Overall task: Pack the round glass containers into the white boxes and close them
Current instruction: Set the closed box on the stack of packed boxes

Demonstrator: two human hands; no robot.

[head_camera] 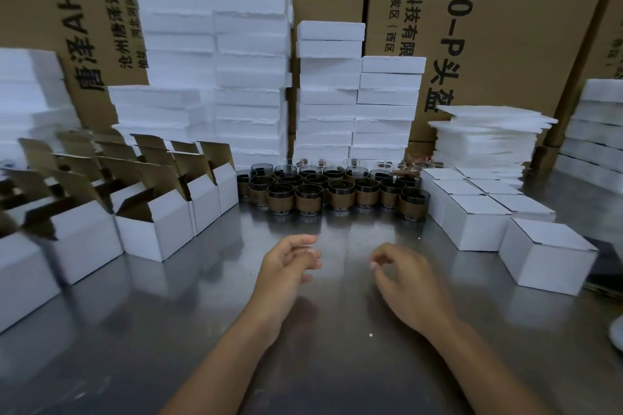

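Several round dark glass containers (332,192) with brown sleeves stand clustered at the middle back of the steel table (202,330). To the left stand several open white boxes (155,229) with raised flaps. Closed white boxes (472,222) sit in rows at the right, the nearest one (546,254) slightly apart. My left hand (290,263) hovers over the table centre with loosely curled fingers, holding nothing. Beside it my right hand (404,283) hangs just as loose and empty. Both hands are in front of the glass containers, apart from them.
Tall stacks of white foam pieces (215,61) rise behind the glasses, with more (488,141) at the right and left. Large brown cartons (505,10) form the back wall. A dark flat object (606,266) lies at the right edge, near a white round thing (618,335).
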